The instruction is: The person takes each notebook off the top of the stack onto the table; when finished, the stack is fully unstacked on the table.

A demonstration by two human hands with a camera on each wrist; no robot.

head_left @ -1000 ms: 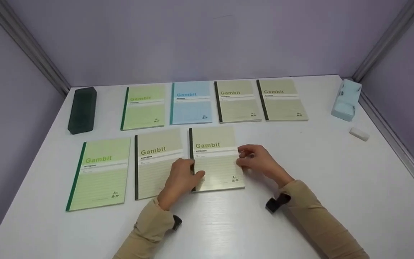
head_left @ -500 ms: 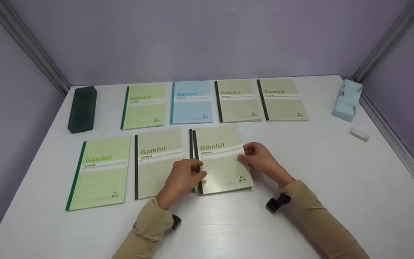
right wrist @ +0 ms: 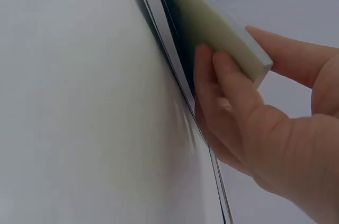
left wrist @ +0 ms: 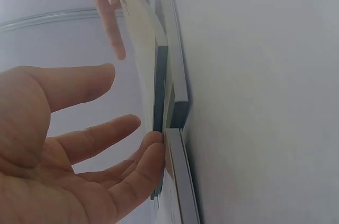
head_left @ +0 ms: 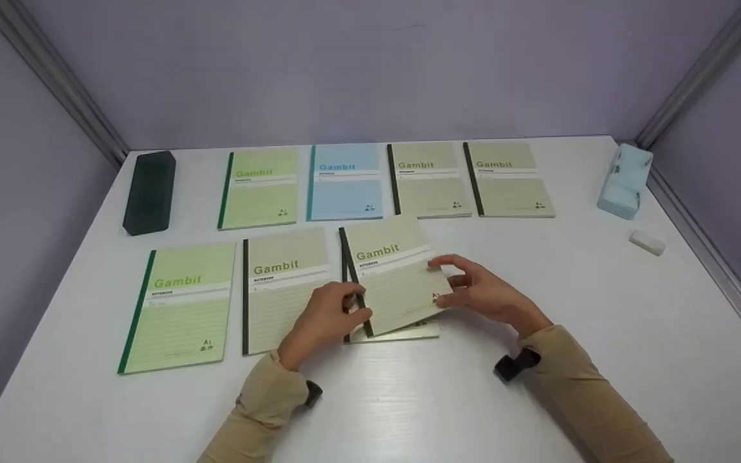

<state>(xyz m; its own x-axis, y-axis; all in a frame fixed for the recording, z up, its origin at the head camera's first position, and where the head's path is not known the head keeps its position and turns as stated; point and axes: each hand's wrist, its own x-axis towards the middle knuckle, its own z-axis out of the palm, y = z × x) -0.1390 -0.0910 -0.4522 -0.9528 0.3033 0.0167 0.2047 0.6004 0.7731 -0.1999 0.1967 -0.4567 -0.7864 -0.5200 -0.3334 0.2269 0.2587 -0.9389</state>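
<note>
In the head view, a beige notebook (head_left: 393, 276) with a dark spine lies slanted over another beige notebook (head_left: 424, 331), mostly hidden beneath. My right hand (head_left: 493, 296) grips its right edge. The right wrist view shows my fingers (right wrist: 233, 81) under the raised notebook (right wrist: 212, 28) and the thumb on its other face. My left hand (head_left: 322, 321) is at the spine side, above a neighbouring beige notebook (head_left: 287, 257). Seen from the left wrist, some fingertips (left wrist: 153, 147) touch the raised notebook's spine, while the thumb stands apart from it.
A green notebook (head_left: 181, 315) lies at the front left. Behind, in a row, are a green notebook (head_left: 261, 196), a blue notebook (head_left: 345, 193) and two beige ones. A dark green case (head_left: 150, 193), a light blue case (head_left: 626, 181) and a white eraser (head_left: 647, 242) flank them.
The upper beige notebook first slid right off the one below, then its right side lifted and it turned anticlockwise. My right hand moved slightly right and down; the left stayed nearly still.
</note>
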